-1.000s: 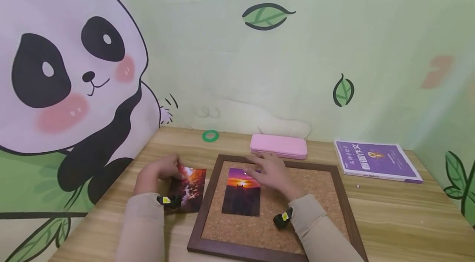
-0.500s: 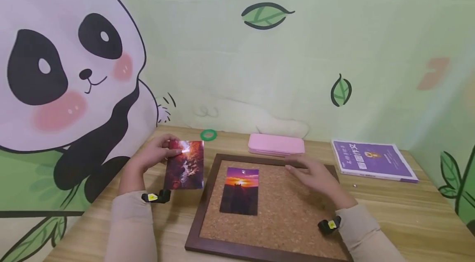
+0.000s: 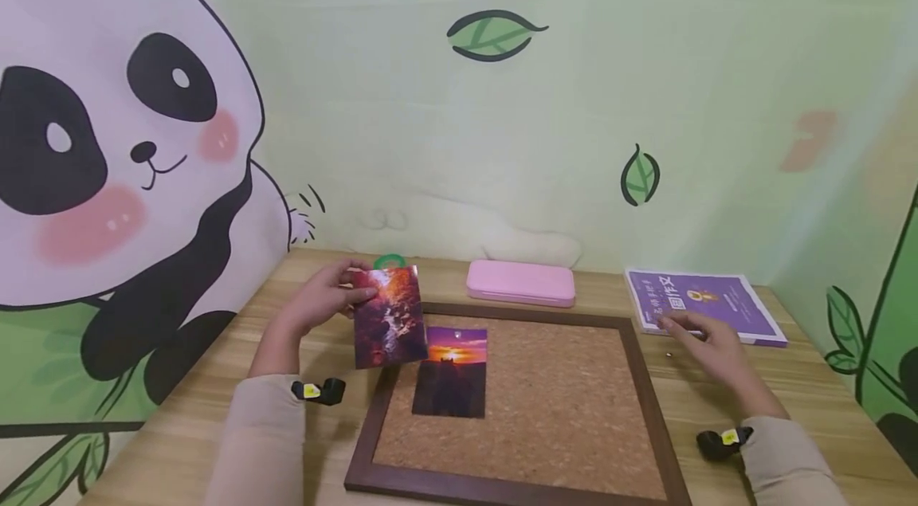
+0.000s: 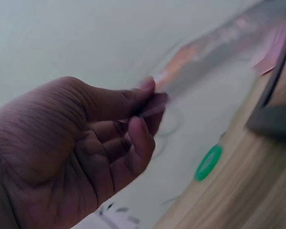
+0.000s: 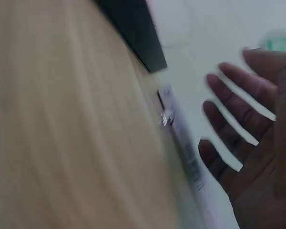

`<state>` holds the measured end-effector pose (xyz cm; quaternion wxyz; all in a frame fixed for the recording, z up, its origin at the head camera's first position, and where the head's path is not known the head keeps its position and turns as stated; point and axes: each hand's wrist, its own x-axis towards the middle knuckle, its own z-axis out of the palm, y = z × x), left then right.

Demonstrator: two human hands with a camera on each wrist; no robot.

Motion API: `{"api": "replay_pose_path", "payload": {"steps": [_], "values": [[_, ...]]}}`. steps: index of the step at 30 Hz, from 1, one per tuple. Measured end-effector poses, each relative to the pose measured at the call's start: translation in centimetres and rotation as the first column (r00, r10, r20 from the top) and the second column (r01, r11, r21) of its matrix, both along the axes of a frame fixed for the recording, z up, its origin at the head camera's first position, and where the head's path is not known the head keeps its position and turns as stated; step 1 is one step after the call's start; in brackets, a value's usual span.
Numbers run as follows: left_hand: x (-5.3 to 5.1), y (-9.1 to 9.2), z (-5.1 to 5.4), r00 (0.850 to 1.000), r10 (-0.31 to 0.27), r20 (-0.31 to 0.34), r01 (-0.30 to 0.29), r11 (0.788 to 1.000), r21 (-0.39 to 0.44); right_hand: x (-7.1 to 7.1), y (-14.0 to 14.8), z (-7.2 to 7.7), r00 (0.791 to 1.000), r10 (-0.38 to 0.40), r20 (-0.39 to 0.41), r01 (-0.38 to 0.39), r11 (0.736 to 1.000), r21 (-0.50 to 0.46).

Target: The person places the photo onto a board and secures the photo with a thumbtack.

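- Nearest, a framed corkboard (image 3: pixel 545 410) is laid flat on the table (image 3: pixel 179 442); on its left part a sunset photo (image 3: pixel 450 386) is set, a small pin at its top.
- Beyond the board's right edge, a loose shiny pin (image 3: pixel 669 354) is left on the table, just nearer than the right hand's fingertips and not touched; by that hand it is approached most closely. Its long axis cannot be made out.
- The right hand (image 3: pixel 710 343) is held half-open, fingers spread, nothing gripped.
- A canyon-like photo (image 3: pixel 390 323) is held up by the left hand (image 3: pixel 326 299), its upper left edge pinched between thumb and fingers, its long axis nearly upright, its lower right corner seen against the sunset photo.
- Farther back, a purple book (image 3: pixel 706 307), a pink case (image 3: pixel 519 283) and a green ring (image 3: pixel 390 257) are placed.
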<state>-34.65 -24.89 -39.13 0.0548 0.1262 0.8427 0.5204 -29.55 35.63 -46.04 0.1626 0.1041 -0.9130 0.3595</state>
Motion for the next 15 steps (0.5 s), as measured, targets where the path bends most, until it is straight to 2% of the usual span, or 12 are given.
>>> {"api": "replay_pose_path", "payload": {"steps": [5, 11, 15], "values": [[-0.4, 3.8, -0.6, 0.996, -0.092, -0.008, 0.092, 0.996, 0.007, 0.6, 2.3, -1.5, 0.99, -0.059, 0.127, 0.06, 0.998, -0.004], [-0.6, 8.7, -0.1, 0.983, -0.18, -0.033, 0.181, 0.984, 0.002, 0.4, 2.9, -1.8, 0.992, -0.036, 0.12, 0.033, 0.999, 0.031], [-0.2, 12.2, 0.2, 0.967, -0.248, -0.052, 0.247, 0.969, -0.024, 0.5, 2.9, -2.1, 0.991, -0.004, 0.134, 0.0, 1.0, 0.031]]}}
